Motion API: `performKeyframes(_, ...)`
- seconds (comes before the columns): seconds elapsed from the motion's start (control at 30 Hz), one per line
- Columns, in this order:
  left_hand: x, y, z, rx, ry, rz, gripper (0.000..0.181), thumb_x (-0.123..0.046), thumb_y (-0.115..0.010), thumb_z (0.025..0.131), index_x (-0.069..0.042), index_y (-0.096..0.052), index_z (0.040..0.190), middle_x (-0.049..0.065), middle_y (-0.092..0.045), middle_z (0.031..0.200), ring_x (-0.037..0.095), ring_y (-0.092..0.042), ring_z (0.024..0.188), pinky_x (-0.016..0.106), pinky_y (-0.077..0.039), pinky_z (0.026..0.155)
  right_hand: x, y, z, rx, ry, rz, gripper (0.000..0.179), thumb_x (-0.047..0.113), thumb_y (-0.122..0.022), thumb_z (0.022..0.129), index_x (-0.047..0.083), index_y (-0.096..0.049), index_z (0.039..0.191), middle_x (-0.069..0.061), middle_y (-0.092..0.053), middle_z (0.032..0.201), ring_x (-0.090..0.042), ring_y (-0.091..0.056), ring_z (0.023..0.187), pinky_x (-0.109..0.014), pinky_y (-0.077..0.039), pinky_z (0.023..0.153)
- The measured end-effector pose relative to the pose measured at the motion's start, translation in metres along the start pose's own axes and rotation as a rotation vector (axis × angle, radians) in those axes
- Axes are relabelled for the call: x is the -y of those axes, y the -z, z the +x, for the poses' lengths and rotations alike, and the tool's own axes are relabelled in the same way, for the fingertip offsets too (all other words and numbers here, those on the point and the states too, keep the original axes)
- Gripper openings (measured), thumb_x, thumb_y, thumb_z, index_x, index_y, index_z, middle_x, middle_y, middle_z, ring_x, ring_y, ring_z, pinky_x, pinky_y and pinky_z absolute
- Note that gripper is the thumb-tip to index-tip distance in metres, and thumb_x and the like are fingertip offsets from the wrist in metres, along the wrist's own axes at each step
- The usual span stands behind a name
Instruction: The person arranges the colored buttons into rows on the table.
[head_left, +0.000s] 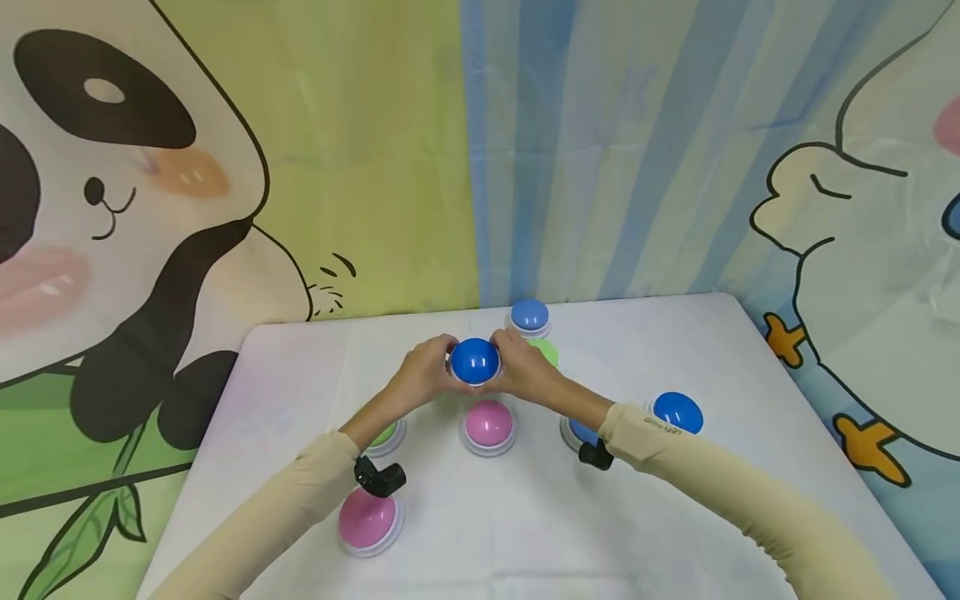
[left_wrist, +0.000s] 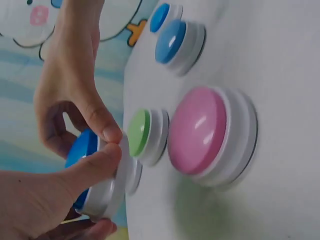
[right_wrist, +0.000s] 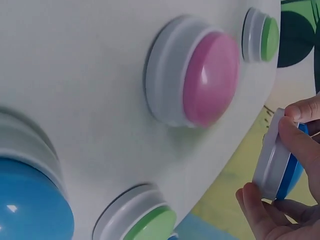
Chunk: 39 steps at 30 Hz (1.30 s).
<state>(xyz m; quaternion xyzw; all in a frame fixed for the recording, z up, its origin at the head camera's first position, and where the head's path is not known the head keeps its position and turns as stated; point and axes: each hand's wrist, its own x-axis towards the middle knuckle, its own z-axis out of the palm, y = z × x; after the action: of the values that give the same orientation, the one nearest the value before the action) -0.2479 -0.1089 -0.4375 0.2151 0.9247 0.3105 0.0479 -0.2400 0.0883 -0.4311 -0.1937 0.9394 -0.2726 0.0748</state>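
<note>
Both hands grip a blue dome push button (head_left: 475, 361) with a white base, held up over the table. On its left side, my left hand (head_left: 425, 372) pinches the rim between thumb and fingers. From the other side, the fingers of my right hand (head_left: 528, 368) hold it too. The two thumbs nearly meet on the white base (left_wrist: 112, 187) in the left wrist view. Below the held button, a pink button (head_left: 488, 423) stands on the table. A green button (head_left: 546, 351) is partly hidden behind my right hand.
A white table (head_left: 480, 533) carries more buttons: blue at the back (head_left: 529, 314), blue at right (head_left: 678, 412), and blue partly under the right forearm (head_left: 582, 432). Green (head_left: 385, 434) and pink (head_left: 367, 517) ones sit by the left forearm. A printed cloth backdrop (head_left: 375, 167) rises behind.
</note>
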Motion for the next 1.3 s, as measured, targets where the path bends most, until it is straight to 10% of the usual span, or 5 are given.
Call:
performKeyframes(0.27, -0.03, 0.006, -0.034, 0.003, 0.031, 0.06, 0.074, -0.035, -0.09, 0.065, 0.0, -0.059, 0.122, 0.016, -0.068, 0.116, 0.03, -0.067, 0.105, 0.043, -0.058, 0.087, 0.018, 0.008, -0.034, 0.015, 0.056, 0.006, 0.065, 0.036, -0.087, 0.069, 0.007, -0.052, 0.115, -0.007, -0.056, 0.108, -0.019, -0.059, 0.102, -0.034, -0.057, 0.089)
performKeyframes(0.73, -0.063, 0.001, -0.096, 0.142, -0.102, 0.02, 0.068, -0.037, -0.089, 0.065, -0.003, -0.061, 0.117, 0.007, -0.071, 0.108, 0.02, -0.068, 0.098, 0.034, -0.059, 0.083, 0.036, -0.001, -0.105, 0.066, 0.126, -0.014, 0.076, 0.045, -0.088, 0.064, 0.009, -0.049, 0.119, -0.006, -0.058, 0.109, -0.019, -0.065, 0.098, -0.034, -0.06, 0.079)
performKeyframes(1.3, -0.061, -0.017, -0.116, 0.203, -0.101, -0.013, 0.07, -0.041, -0.088, 0.065, -0.005, -0.058, 0.117, 0.007, -0.07, 0.11, 0.019, -0.068, 0.099, 0.031, -0.058, 0.085, 0.035, -0.016, -0.123, 0.134, 0.142, -0.01, 0.081, 0.05, -0.086, 0.064, 0.009, -0.047, 0.121, -0.007, -0.058, 0.11, -0.022, -0.066, 0.096, -0.032, -0.06, 0.078)
